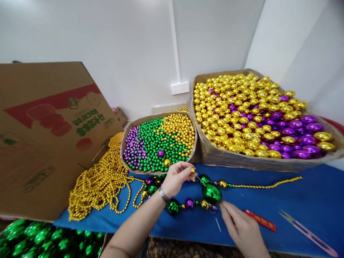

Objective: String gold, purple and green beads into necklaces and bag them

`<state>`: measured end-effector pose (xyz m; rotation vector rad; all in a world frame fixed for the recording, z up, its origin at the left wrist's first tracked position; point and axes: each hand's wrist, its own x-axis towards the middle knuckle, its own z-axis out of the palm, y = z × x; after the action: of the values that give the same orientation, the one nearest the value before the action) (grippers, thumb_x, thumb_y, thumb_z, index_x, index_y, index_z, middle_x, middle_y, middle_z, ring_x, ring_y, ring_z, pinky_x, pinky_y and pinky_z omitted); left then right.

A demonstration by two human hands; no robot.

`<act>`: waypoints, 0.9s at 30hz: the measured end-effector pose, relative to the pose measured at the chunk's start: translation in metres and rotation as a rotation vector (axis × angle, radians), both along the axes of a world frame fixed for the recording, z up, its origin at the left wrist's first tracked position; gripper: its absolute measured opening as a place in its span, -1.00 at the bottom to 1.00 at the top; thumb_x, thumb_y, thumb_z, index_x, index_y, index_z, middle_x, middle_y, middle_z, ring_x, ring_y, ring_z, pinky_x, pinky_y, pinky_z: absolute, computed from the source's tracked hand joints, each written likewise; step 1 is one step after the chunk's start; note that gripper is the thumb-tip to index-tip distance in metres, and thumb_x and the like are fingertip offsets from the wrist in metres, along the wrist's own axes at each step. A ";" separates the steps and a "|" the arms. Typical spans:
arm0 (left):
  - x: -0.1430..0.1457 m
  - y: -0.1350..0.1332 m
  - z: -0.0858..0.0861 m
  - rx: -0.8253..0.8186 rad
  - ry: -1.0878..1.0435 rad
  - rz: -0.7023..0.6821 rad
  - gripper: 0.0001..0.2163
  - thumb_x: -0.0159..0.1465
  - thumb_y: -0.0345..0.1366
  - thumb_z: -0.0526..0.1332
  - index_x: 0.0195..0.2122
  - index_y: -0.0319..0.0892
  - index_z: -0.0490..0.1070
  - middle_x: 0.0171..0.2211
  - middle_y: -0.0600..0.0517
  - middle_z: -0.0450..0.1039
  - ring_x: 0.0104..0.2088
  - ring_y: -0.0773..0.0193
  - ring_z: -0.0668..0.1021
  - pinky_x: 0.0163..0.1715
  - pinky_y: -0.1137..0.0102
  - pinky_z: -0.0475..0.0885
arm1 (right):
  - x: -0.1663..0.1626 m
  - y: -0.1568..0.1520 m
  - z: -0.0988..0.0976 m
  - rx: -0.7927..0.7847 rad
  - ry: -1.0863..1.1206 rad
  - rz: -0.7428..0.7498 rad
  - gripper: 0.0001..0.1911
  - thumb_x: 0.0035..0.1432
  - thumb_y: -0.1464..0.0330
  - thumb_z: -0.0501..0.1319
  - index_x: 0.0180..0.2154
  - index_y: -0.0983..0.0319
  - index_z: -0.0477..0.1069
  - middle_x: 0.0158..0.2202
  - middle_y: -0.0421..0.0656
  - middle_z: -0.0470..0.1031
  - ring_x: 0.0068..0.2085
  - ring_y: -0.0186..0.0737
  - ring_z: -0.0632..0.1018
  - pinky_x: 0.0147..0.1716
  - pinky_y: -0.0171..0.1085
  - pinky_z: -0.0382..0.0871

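My left hand [177, 177], wearing a watch or bracelet [163, 194], is closed in a pinch on a small gold bead [192, 170]. From there a thin needle or thread [199, 178] runs toward a large shiny green bead [212, 193]. At the lower right of that green bead, my right hand [240, 224] has its fingertips pressed together against it. Around both hands lies a strand of green, purple and gold beads, including a green ball [172, 206] and a purple ball [189, 203]. One strand end is a gold bead chain [268, 185] stretching right across the blue cloth.
Boxes of small mixed beads [153, 143] and larger gold and purple beads [242, 118] stand behind. Gold bead chains [99, 186] are heaped left, beside a cardboard box [48, 143]. Pink-handled scissors [309, 229], a red card [260, 220] and a white stick [218, 224] lie on the blue cloth [295, 204].
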<state>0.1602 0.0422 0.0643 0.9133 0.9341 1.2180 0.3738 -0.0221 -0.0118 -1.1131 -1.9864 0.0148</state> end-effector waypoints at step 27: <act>-0.060 0.024 -0.005 0.577 1.071 0.221 -0.79 0.22 -0.40 0.11 -0.16 -0.10 0.45 -0.15 -0.04 0.34 -0.16 0.21 0.44 -0.14 0.30 0.38 | 0.015 0.001 -0.032 -0.640 0.357 0.044 -0.66 0.23 0.10 0.01 -0.34 0.21 0.36 -0.54 -0.18 0.49 -0.51 -0.26 0.55 -0.49 -0.41 0.43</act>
<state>0.0998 0.0667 0.0595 2.0715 1.5700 1.1765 0.3887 -0.0209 -0.0438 -1.3396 -1.7132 0.8633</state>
